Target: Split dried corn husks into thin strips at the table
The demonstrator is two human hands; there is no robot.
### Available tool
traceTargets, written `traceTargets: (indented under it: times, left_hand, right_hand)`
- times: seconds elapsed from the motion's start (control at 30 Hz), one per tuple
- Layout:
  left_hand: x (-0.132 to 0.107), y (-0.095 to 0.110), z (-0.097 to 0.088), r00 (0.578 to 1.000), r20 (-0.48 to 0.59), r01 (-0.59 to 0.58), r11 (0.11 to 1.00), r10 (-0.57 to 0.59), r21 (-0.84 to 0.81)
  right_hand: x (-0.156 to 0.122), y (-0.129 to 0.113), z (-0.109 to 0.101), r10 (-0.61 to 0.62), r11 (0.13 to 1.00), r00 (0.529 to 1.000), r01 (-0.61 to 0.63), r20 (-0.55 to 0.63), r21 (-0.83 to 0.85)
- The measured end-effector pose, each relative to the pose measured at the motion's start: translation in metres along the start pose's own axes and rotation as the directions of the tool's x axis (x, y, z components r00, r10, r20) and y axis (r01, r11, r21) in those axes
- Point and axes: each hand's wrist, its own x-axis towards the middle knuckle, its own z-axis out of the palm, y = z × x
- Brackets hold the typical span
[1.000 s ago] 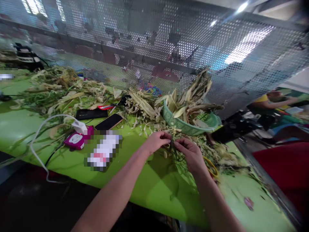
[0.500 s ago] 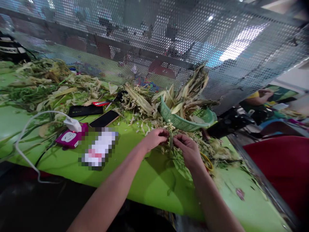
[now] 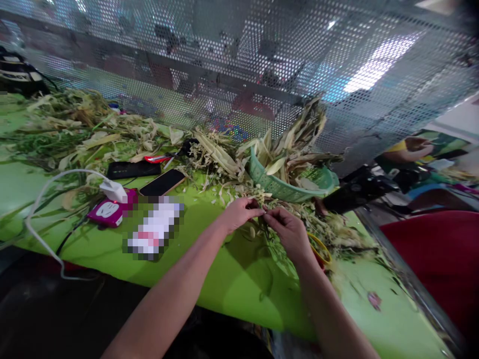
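Over the bright green tabletop (image 3: 247, 284), my left hand (image 3: 239, 214) and my right hand (image 3: 289, 230) meet with their fingertips pinched on a thin strip of plant (image 3: 264, 225). The strip hangs below the fingers; whether it is leaf or stem I cannot tell. Behind my hands stands a green plastic basket (image 3: 292, 188) filled with dried corn husks (image 3: 295, 142). Loose plant scraps (image 3: 282, 257) lie below and beside my right hand. A yellow looped handle (image 3: 322, 248) with some red shows just right of that wrist.
On the left lie a purple charger box (image 3: 110, 212) with a white cable (image 3: 37, 199), a blurred-out phone (image 3: 155, 229), a dark phone (image 3: 162, 183) and a black slab (image 3: 132, 169). Piled husks (image 3: 78, 119) line the back before a perforated metal screen (image 3: 209, 60). A person's arm (image 3: 411, 149) shows far right.
My hands have drawn closer together, with the right fingertips shifting left to the left ones. The plant strip, seen upright between them before, is now mostly covered by fingers.
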Motion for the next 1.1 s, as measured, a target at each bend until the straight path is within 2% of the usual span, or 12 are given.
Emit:
traceTargets:
  times: [0.17, 0.33, 0.5, 0.8, 0.97, 1.1]
  left_hand:
    - [0.0021, -0.0018, -0.0030, 1.000, 0.028, -0.005, 1.000, 0.004, 0.029]
    - [0.0035, -0.0048, -0.0061, 0.998, 0.061, -0.025, 0.997, 0.021, 0.074]
    - [0.0031, -0.0035, -0.0071, 0.999, 0.028, -0.034, 0.993, 0.031, 0.111]
    - [0.0058, -0.0073, -0.0058, 1.000, -0.007, 0.021, 0.989, -0.022, -0.145]
    - [0.0051, -0.0048, -0.0059, 1.000, -0.015, 0.022, 0.986, -0.025, -0.168]
    - [0.0042, -0.0029, -0.0056, 0.999, -0.011, 0.037, 0.982, -0.040, -0.185]
  right_hand:
    - [0.0010, 0.0050, 0.0008, 0.048, 0.993, 0.999, -0.047, -0.003, 0.104]
    - [0.0011, 0.0084, 0.0016, 0.051, 0.985, 0.998, -0.044, -0.036, 0.165]
    - [0.0011, 0.0050, 0.0028, 0.076, 0.971, 0.997, -0.069, -0.019, 0.230]
    - [-0.0002, 0.0001, 0.0026, 0.115, 0.956, 0.993, -0.121, 0.037, 0.268]
    - [-0.0008, 0.0014, 0.0014, 0.117, 0.955, 0.992, -0.124, 0.044, 0.271]
    - [-0.0005, -0.0002, 0.0024, 0.086, 0.971, 0.996, -0.082, -0.007, 0.224]
